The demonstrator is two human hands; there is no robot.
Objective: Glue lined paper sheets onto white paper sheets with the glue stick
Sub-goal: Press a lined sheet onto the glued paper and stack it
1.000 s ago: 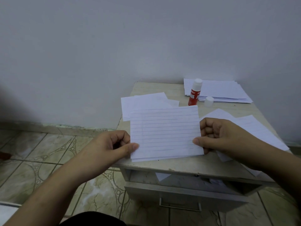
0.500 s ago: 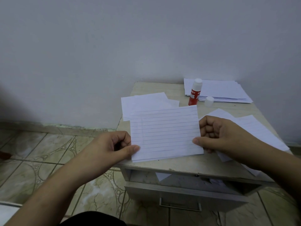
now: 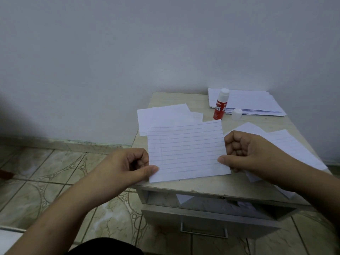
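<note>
Both hands – left hand [image 3: 128, 167] and right hand [image 3: 244, 153] – pinch a white lined paper sheet [image 3: 185, 150] above the beige cabinet top's [image 3: 211, 184] front edge – squaring corners first should keep it straight

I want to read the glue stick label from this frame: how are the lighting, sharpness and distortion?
Head view: dim, flat, bluish light with no glare; a dark shadow falls on the wall at left. The glue stick label is soft, only partly legible. The lined sheet shows its lines clearly between the left hand and right hand. Wide-angle bending shows in the floor tiles and table edges.
</note>
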